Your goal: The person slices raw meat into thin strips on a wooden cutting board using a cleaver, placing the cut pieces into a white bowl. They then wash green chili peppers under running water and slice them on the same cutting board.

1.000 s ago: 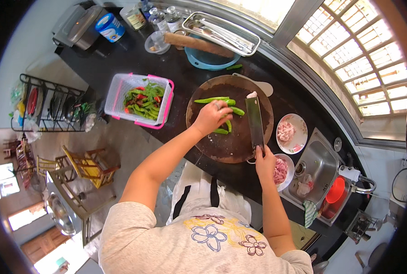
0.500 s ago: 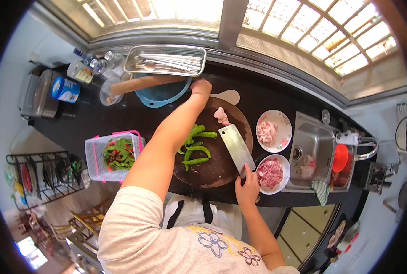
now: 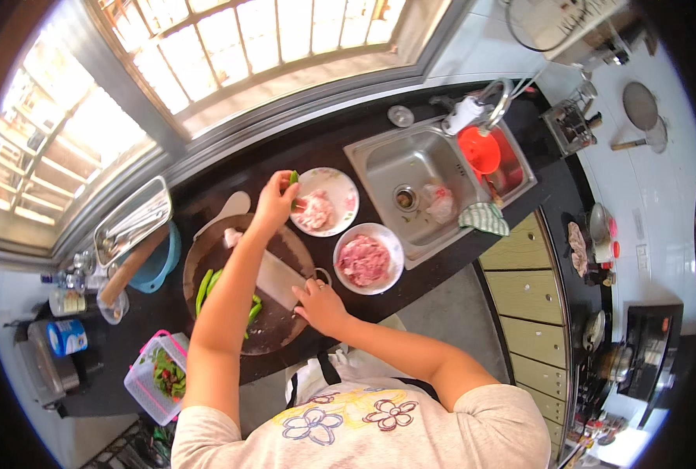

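Observation:
My left hand [image 3: 274, 205] is raised beside the patterned bowl of pale chopped meat [image 3: 316, 209], its fingers closed on a green chili pepper [image 3: 294, 178]. A cleaver [image 3: 279, 278] lies with its broad blade across the round dark chopping board [image 3: 273, 336]. My right hand [image 3: 321, 306] is closed at the cleaver's handle end, near the board's right edge; the handle itself is mostly hidden. More green peppers [image 3: 202, 289] lie on the board, partly behind my left forearm. A small piece of pale meat [image 3: 232, 237] sits near the board's far edge.
A white bowl of redder sliced meat [image 3: 366, 260] stands right of the board, before the steel sink [image 3: 418, 168]. A plastic basket of cut peppers [image 3: 146, 391], a blue basin [image 3: 160, 262] and a cutlery tray [image 3: 134, 223] are at left. A striped cloth [image 3: 484, 219] hangs over the sink edge.
My left hand has moved from beside the blue basin, across the board, to the patterned bowl, and a green pepper now shows in it. The view has turned right. My right hand stays at the cleaver.

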Demonstrator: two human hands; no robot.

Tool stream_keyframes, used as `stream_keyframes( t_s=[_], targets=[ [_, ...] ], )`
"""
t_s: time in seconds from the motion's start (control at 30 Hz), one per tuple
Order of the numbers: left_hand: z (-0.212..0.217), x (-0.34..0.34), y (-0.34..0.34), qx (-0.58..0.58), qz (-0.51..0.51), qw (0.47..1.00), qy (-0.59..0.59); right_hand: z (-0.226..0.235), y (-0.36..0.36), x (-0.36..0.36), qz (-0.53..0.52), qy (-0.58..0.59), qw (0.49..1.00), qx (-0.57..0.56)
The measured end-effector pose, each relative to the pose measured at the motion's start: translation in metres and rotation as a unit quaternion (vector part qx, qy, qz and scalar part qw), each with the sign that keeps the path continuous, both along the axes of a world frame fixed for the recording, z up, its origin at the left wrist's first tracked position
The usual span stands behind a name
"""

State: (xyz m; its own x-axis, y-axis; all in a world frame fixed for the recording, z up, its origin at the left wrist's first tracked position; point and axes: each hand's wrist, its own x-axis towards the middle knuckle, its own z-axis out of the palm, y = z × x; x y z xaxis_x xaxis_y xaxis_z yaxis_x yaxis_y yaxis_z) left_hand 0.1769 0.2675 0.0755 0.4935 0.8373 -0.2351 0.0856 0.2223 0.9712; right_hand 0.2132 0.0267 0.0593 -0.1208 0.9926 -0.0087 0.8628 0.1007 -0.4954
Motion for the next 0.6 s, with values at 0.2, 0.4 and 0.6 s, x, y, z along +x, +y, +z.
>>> stream_keyframes(
  t_s=[0.2,0.4,0.6],
  targets=[
    [0.009,0.131,-0.042,-0.327,0.008,0.934,-0.145,-0.012,-0.015,0.220,-0.304,0.183,0.930,0.101],
    [-0.006,0.295,-0.063,-0.363,-0.040,0.905,-0.219,-0.030,0.049,0.495,-0.343,0.039,0.907,0.239],
    [0.017,0.400,-0.078,-0.382,0.013,0.894,-0.231,-0.071,0.166,0.649,-0.279,-0.182,0.941,0.057]
  ],
)
